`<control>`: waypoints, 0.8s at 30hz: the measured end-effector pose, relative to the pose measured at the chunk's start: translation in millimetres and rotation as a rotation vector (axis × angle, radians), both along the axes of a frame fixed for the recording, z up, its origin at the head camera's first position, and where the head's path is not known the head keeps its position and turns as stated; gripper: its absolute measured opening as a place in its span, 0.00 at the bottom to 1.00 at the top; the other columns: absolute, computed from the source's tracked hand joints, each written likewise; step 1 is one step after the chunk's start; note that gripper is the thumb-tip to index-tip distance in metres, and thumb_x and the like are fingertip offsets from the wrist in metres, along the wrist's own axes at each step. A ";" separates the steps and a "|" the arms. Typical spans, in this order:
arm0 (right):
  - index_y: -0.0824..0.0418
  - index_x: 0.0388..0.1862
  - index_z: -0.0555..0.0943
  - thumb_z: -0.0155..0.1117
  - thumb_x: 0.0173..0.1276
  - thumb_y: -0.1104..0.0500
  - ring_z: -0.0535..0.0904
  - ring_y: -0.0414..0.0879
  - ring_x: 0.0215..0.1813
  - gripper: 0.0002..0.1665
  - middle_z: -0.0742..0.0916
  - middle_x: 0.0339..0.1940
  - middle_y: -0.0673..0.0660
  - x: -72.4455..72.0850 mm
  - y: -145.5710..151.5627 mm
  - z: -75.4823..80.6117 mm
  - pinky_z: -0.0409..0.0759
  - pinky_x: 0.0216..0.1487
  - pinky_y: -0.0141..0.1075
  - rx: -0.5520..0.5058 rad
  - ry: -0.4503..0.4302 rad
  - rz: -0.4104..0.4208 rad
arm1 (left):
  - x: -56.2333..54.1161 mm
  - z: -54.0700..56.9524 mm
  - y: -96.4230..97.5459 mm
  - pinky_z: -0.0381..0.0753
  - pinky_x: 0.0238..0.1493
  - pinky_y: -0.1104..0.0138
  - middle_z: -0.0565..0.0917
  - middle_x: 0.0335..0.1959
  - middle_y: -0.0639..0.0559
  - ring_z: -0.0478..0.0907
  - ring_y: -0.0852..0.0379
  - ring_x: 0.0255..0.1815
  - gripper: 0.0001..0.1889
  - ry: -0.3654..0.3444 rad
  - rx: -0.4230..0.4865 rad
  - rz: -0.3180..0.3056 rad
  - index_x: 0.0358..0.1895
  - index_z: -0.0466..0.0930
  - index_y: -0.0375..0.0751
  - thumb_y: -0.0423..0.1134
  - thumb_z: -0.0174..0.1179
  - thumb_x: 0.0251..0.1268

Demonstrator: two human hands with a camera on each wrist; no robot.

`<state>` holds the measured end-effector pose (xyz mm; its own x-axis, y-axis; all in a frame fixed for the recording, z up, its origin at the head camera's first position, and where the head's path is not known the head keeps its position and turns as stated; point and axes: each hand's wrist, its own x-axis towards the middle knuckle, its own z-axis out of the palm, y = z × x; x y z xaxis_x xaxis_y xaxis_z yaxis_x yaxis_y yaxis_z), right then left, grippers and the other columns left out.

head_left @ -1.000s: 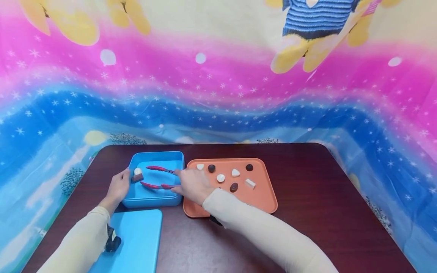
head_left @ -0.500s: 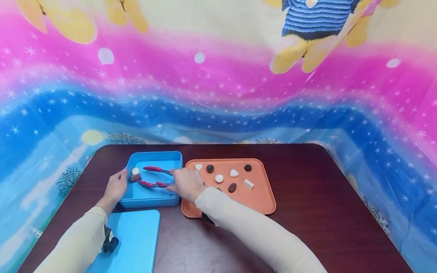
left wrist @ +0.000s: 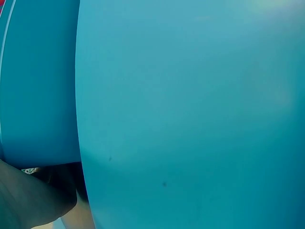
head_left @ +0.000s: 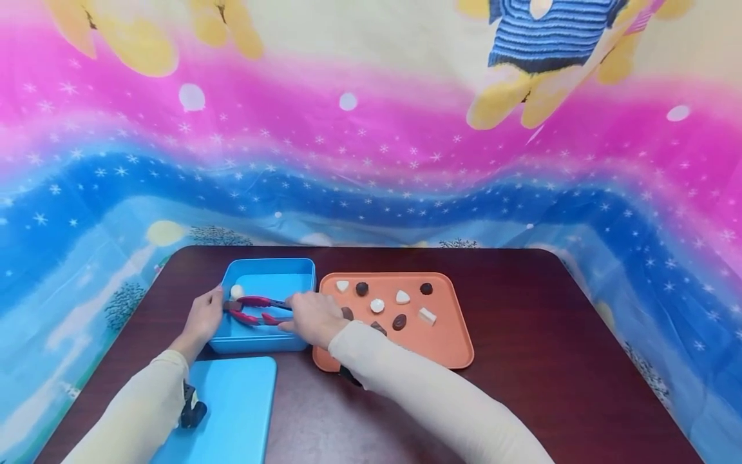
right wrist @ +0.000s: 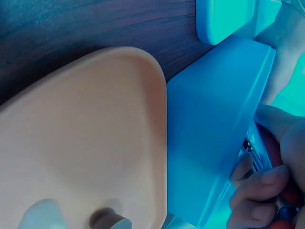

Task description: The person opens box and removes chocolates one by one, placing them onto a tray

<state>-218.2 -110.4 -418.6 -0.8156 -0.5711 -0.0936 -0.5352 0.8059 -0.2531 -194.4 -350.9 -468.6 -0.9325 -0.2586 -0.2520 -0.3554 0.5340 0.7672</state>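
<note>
In the head view, my left hand (head_left: 204, 317) holds the left wall of a blue box (head_left: 261, 346). My right hand (head_left: 315, 318) grips red-tipped tongs (head_left: 257, 301) that reach down into this box. A brown block-shaped chocolate (head_left: 233, 306) lies between the tong tips by the left wall; whether they squeeze it I cannot tell. Just behind it sits a round white chocolate (head_left: 236, 291). The right wrist view shows curled fingers (right wrist: 259, 188) around the tongs' handles. Only part of the left hand (left wrist: 33, 198) appears in the left wrist view, against the box's outer side.
An orange tray (head_left: 431, 345) stands right of the box, bearing several white and dark chocolates, among them a brown oval one (head_left: 399, 321). A blue lid (head_left: 237, 399) lies in front of the box, under the left forearm. A patterned cloth (head_left: 371, 161) hangs behind the table.
The tongs have moved left and their tips have come closer together around the brown chocolate. My left hand has stayed at the box wall.
</note>
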 end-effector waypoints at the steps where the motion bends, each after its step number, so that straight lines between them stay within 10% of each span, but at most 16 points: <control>1: 0.49 0.52 0.86 0.67 0.67 0.36 0.74 0.39 0.23 0.23 0.76 0.18 0.47 0.4 0.5 -0.2 0.69 0.17 0.31 -0.007 -0.010 -0.009 | -0.3 0.0 0.5 0.47 0.80 0.37 0.44 0.82 0.32 0.40 0.30 0.83 0.36 -0.002 0.000 -0.003 0.81 0.39 0.35 0.56 0.18 0.83; 15: 0.47 0.48 0.87 0.68 0.67 0.36 0.70 0.42 0.19 0.20 0.69 0.15 0.47 6.2 5.1 2.7 0.59 0.14 0.32 -0.088 -0.105 -0.084 | 1.5 -0.5 4.2 0.47 0.80 0.36 0.45 0.82 0.31 0.41 0.30 0.83 0.35 -0.010 -0.011 -0.006 0.81 0.40 0.35 0.56 0.18 0.83; 24: 0.45 0.67 0.80 0.69 0.67 0.40 0.67 0.43 0.15 0.30 0.79 0.21 0.49 2.6 23.4 9.8 0.57 0.14 0.32 -0.178 -0.191 -0.116 | 0.7 0.5 2.5 0.48 0.80 0.37 0.45 0.82 0.31 0.42 0.29 0.82 0.36 0.000 -0.022 0.001 0.81 0.40 0.34 0.56 0.18 0.83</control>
